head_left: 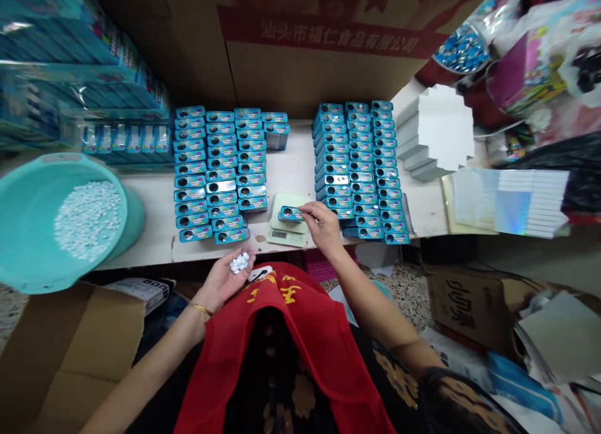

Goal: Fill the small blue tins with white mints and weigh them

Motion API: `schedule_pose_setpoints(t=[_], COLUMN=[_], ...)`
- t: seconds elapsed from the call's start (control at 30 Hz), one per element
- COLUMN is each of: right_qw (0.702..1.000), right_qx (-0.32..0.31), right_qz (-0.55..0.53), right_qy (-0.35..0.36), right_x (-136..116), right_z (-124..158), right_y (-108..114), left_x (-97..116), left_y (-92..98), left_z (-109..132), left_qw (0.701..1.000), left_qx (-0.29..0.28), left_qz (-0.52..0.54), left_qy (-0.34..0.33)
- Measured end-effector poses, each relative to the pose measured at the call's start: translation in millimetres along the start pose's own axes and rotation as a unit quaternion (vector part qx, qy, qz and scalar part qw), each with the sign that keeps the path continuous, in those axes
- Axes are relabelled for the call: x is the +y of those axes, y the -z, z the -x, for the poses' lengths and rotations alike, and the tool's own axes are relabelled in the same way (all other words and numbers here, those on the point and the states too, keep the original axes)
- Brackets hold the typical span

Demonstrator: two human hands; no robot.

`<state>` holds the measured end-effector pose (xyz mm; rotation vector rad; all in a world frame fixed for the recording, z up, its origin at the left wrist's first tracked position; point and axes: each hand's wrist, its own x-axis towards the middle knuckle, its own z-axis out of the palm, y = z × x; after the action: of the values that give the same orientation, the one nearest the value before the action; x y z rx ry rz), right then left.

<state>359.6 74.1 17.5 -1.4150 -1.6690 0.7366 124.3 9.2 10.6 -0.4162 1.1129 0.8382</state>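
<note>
My left hand (224, 280) is turned palm up just off the table's front edge, cupped around a small heap of white candy tablets (240, 263). With thumb and fingers my right hand (323, 224) grips the right end of a small blue candy tin (290, 213). That tin is at the pan of a pale kitchen scale (287, 235); whether it rests on the pan or hangs just above it, I cannot tell. More blue tins stand in rows left (221, 195) and right (362, 175) of the scale.
At the left stands a turquoise tub (134, 218) with many white tablets inside. Packed blue display boxes (84, 52) are stacked behind it. A large cardboard box (277, 77) closes off the back. White folded cartons (444, 130) and silvery sheets (511, 199) lie at the right.
</note>
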Motion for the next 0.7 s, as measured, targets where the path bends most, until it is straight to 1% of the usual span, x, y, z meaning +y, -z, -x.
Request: schedule_pose_setpoints(t=[0.27, 0.4, 0.47, 0.57, 0.7], right_qw=[1.000, 0.998, 0.998, 0.997, 0.995], right_qx=[-0.023, -0.041, -0.031, -0.003, 0.008], right_qz=[0.007, 0.034, 0.060, 0.080, 0.100], right_qy=[0.007, 0.016, 0.017, 0.010, -0.007], right_x=[-7.4, -0.4, 5.5, 16.0, 31.9], right_z=[-0.8, -3.2, -4.1, -2.7, 2.1], right_y=[-6.3, -11.9, -11.5, -3.3, 14.9], left_x=[-0.9, -1.4, -1.1, 0.9, 7.6], left_y=[-6.3, -7.0, -5.9, -4.1, -1.5], left_z=[1.7, -0.3, -1.7, -3.7, -5.7], left_qw=[1.000, 1.000, 1.000, 1.000, 1.000], left_qx=[0.009, 0.004, 0.000, 0.001, 0.004], left_qz=[0.008, 0.002, -0.005, -0.005, 0.013], left_qy=[0.007, 0.006, 0.002, -0.004, -0.014])
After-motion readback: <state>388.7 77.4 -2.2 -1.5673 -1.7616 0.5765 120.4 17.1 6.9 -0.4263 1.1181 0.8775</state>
